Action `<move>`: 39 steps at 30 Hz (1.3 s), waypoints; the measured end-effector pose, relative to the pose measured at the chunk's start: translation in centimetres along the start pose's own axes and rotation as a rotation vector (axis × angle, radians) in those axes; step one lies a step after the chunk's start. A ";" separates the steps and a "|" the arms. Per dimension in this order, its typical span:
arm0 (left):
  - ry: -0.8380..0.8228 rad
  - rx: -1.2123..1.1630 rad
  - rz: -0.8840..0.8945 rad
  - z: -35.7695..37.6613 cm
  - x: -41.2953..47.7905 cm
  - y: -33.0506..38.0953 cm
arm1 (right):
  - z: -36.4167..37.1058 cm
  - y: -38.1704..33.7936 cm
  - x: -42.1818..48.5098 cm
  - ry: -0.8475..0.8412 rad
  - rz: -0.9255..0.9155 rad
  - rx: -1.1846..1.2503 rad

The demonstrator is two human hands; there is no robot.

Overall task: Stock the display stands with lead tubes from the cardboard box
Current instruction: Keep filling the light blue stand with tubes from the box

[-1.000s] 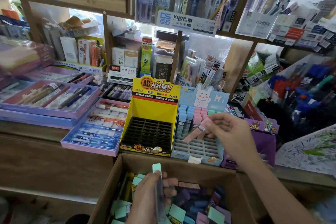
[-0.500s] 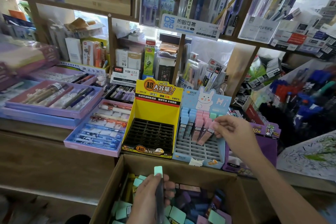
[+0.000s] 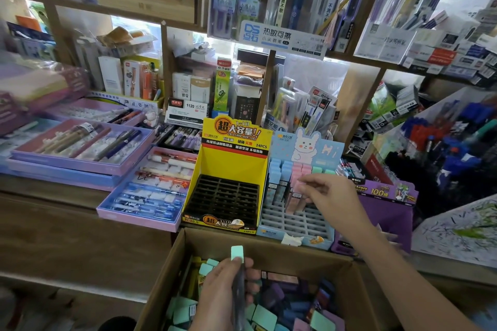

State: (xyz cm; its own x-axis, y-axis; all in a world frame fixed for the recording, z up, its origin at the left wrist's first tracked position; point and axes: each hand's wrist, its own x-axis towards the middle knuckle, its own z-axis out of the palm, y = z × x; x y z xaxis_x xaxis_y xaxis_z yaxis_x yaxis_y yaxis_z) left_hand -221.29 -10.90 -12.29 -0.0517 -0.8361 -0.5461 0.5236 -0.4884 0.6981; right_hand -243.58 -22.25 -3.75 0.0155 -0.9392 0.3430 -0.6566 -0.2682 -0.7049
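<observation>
1. My left hand sits low over the cardboard box. Its fingers are curled round a dark lead tube, which stands nearly upright with its mint-green cap poking above my fingertips.
2. My right hand reaches forward to the blue display stand. Thumb and fingertips pinch the top of a pink lead tube.
3. The pink tube leans back toward the stand's card with its lower end down at the pale grid of slots. I cannot tell whether it is fully seated.
4. Behind it, the stand's back rows hold upright tubes with blue, pink and mint caps, just under the rabbit picture.
5. The yellow display stand sits just to the left of the blue one, side by side and touching or nearly so, and its black slot grid shows.
6. Both stands are on the wooden tabletop, directly behind the box.
7. The box is open and holds a loose heap of tubes in mint, purple, blue and pink.
8. To the left of the yellow stand lies a purple tray of pens, and a purple carton sits to the right of the blue stand.
</observation>
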 end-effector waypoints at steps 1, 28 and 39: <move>-0.004 -0.004 -0.003 0.0 0.0 0.0 | 0.1 0.0 0.0 0.001 -0.010 -0.014; -0.048 0.101 0.178 1.3 -0.7 1.0 | 1.7 2.9 -11.1 -0.380 0.232 0.122; -0.143 0.286 0.241 3.5 0.0 2.8 | 3.3 7.5 -12.5 -0.644 0.567 -0.099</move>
State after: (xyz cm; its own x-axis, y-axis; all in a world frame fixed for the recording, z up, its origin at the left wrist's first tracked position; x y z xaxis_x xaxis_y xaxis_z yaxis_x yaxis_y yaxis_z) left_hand -222.75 -13.12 -8.69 -0.0852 -0.9516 -0.2954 0.2780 -0.3074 0.9101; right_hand -246.16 -13.23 -15.35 0.0700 -0.8721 -0.4843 -0.7567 0.2699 -0.5954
